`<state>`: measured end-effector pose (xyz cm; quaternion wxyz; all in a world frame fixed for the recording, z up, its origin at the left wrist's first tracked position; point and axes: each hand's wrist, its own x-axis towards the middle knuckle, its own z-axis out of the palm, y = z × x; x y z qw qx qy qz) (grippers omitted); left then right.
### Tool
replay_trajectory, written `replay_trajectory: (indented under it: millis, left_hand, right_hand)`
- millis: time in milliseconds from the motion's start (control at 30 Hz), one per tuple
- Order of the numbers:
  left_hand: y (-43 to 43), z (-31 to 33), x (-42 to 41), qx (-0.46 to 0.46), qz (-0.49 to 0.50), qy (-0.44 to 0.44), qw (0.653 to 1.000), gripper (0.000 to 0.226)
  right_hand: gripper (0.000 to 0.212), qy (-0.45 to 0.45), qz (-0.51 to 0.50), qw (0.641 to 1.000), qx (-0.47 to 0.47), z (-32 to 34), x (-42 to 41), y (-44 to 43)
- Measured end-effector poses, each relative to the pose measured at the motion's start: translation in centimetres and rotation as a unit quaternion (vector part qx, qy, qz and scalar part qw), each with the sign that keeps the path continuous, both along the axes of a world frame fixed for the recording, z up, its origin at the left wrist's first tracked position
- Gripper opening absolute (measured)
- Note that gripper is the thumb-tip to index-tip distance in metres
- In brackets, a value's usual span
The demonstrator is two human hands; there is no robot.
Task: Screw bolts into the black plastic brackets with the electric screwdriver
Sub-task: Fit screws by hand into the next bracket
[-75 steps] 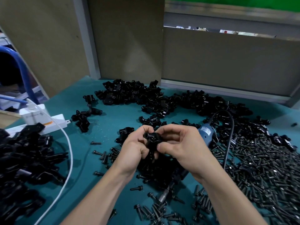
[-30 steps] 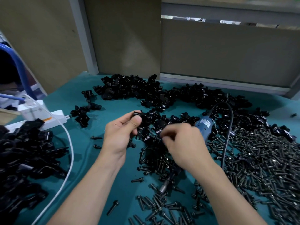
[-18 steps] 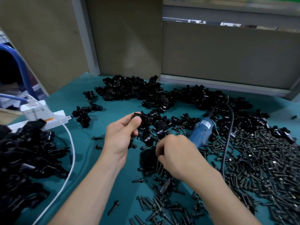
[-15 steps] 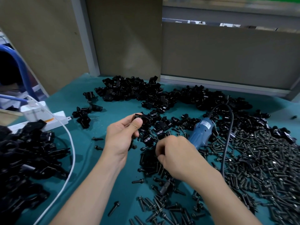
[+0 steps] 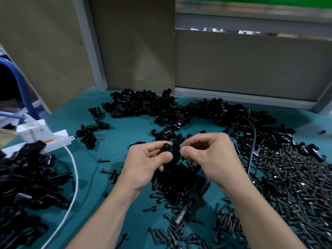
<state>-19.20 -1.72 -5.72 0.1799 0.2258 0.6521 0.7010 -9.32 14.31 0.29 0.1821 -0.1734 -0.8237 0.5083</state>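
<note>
Loose bolts [image 5: 179, 236] are lying scattered nearest, and the electric screwdriver [image 5: 198, 188] is lying among them under the right wrist. Just beyond, the left hand [image 5: 143, 164] is gripping a black bracket [image 5: 173, 148] with curled fingers and thumb, while the right hand [image 5: 212, 157] is pinching its right side. Farther back, a heap of brackets [image 5: 143, 105] is sitting on the teal table [image 5: 125, 133]

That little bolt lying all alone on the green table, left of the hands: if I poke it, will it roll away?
The bolt lies on its side and its shank looks round, so it should roll, likely curving since the head is wider. It looks like metal, so probably stiff and heavyish for its size.
</note>
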Motion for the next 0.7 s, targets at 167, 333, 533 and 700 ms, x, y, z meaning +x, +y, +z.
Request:
replay_trajectory:
  millis: [167,333,533,700]
  left_hand:
    - [0.0,-0.1,0.2,-0.011,-0.015,0.006,1.0,0.034]
    - [0.0,-0.1,0.3,-0.027,-0.008,0.023,0.999,0.035]
    - [0.0,-0.2,0.4,-0.053,0.016,0.038,0.998,0.036]
    - [-0.2,-0.2,0.6,-0.092,0.015,0.077,0.993,0.04]
  right_hand:
    - [0.019,0.0,0.029,0.999,-0.018,-0.3,-0.1,0.0]
    - [0.017,-0.016,0.019,1.0,-0.014,-0.9,-0.3,-0.4]
    - [0.018,-0.026,-0.029,0.999,0.032,-1.6,-0.6,-1.0]
    - [0.029,-0.054,-0.047,0.996,0.06,-2.1,-0.9,-1.8]
